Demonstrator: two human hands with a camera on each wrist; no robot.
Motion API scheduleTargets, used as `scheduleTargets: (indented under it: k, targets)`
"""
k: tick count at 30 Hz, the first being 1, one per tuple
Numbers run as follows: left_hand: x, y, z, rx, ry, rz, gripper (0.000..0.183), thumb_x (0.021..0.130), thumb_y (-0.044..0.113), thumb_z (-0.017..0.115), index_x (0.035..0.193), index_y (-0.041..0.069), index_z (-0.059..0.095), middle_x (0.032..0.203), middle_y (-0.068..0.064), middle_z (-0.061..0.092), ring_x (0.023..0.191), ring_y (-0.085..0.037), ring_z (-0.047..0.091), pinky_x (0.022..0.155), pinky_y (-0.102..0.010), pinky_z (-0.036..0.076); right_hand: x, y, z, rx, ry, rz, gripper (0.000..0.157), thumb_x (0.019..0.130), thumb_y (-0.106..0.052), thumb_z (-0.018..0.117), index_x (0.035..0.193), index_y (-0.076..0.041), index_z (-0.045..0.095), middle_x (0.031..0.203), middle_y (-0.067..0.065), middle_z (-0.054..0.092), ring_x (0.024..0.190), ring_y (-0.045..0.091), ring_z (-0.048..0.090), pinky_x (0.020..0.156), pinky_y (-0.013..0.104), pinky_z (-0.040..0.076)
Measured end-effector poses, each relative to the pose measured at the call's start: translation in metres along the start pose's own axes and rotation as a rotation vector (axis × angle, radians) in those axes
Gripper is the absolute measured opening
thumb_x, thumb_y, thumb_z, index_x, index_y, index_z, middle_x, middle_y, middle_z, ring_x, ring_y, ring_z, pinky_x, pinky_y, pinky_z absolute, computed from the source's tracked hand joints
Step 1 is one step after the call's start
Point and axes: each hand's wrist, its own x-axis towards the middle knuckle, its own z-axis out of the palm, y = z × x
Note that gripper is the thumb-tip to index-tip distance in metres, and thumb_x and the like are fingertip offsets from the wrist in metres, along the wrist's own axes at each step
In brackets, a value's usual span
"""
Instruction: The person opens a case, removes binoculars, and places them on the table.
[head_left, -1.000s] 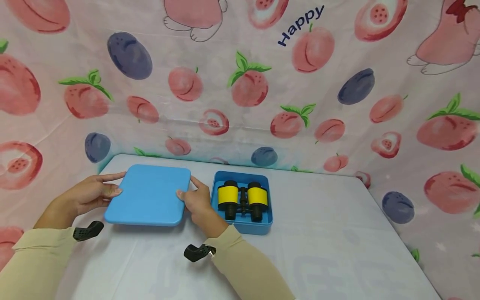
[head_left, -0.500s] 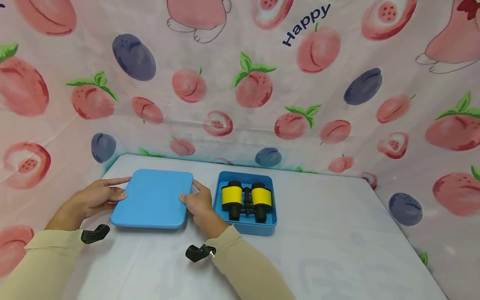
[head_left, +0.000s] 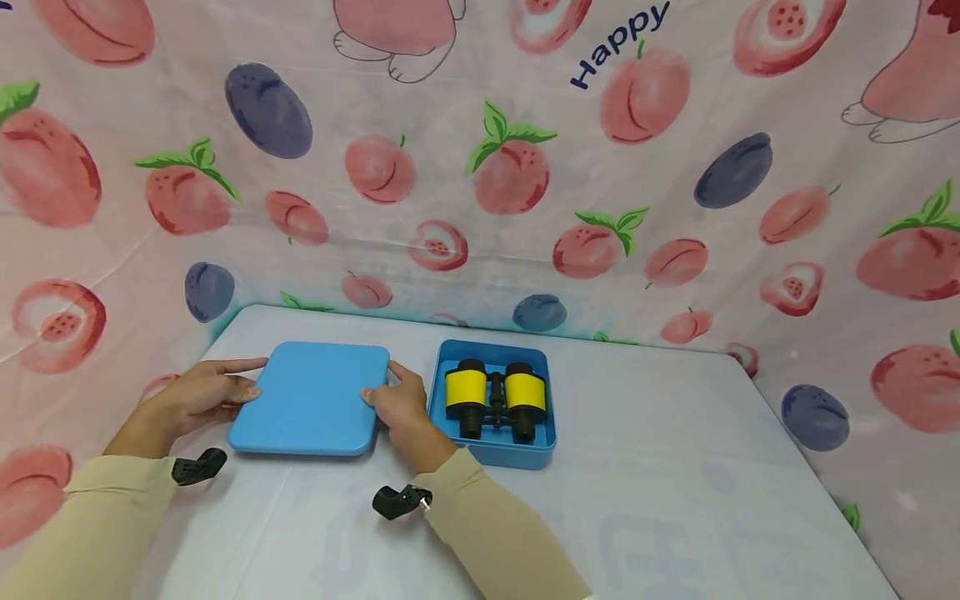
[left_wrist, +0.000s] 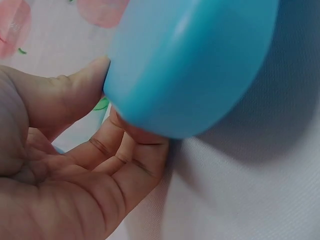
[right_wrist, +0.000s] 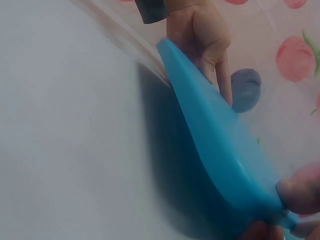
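Left hand (head_left: pixel 191 400): grasping, thumb laid over the left edge of a blue lid (head_left: pixel 311 400), lower fingers bent beneath it; index finger stretched toward the far left corner. The left wrist view shows the gap between thumb and fingers taken up by the lid's rim.

Right hand (head_left: pixel 401 412): grasping the lid's right edge, thumb on the upper face, index finger along the side. Remaining fingers mostly hidden under the lid; in the right wrist view they are dark and cut off by the frame's lower right corner.

Blue lid: square, rounded corners, smooth face upward, tilted, held between both hands, with a shadow below. Its near edge seems just above the table (head_left: pixel 675 467), though contact cannot be ruled out. Underside out of sight.

Blue box (head_left: pixel 495 455): just beside the right hand, on the person's right, resting on the table; near left corner partly covered by the right wrist.

Binoculars (head_left: pixel 466 389): one pair, black with yellow bands, lying inside the box.

Black wrist pieces (head_left: pixel 198 467): two, one at each cuff.

Sleeves (head_left: pixel 510 533): beige, both cut off at the bottom of the head view.

Table: white covering, faint markings near the front.

Backdrop (head_left: pixel 450 167): pink cloth printed with peaches, dark plums and "Happy"; upper figures cropped.
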Motion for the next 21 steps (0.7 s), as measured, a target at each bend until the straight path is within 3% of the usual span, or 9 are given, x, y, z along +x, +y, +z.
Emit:
scheduleTargets:
  k: [6,12,21]
  targets:
    - [0.0012,-0.0001,-0.0007,-0.011,-0.006,-0.017,0.076,0.096,0.014,0.063,0.157,0.005,0.018,0.092,0.006,0.061,0.078,-0.010,0.057,0.075,-0.025,0.054,0.0007,-0.0003,0.0002,-0.009,-0.011,0.013,0.060,0.087,-0.010,0.073,0.142,-0.020,0.053,0.140,0.015,0.055,0.089,0.021,0.065,0.077,0.035,0.057]
    - [0.0001,-0.0001,-0.0019,-0.058,-0.015,-0.032,0.078,0.095,0.012,0.063,0.157,0.003,0.016,0.089,0.008,0.060,0.074,-0.008,0.057,0.074,-0.024,0.054,0.0012,-0.0003,0.0004,-0.012,-0.006,0.021,0.056,0.088,-0.010,0.073,0.140,-0.017,0.056,0.125,0.013,0.061,0.074,0.019,0.061,0.061,0.027,0.051]
    - [0.0007,0.0019,-0.0028,-0.060,-0.013,-0.059,0.078,0.095,0.013,0.064,0.157,0.006,0.017,0.090,0.007,0.062,0.074,-0.008,0.058,0.072,-0.024,0.054,0.0010,-0.0012,0.0017,-0.045,0.027,0.036,0.047,0.090,-0.012,0.071,0.136,-0.013,0.060,0.113,0.011,0.063,0.060,0.016,0.053,0.053,0.023,0.047]
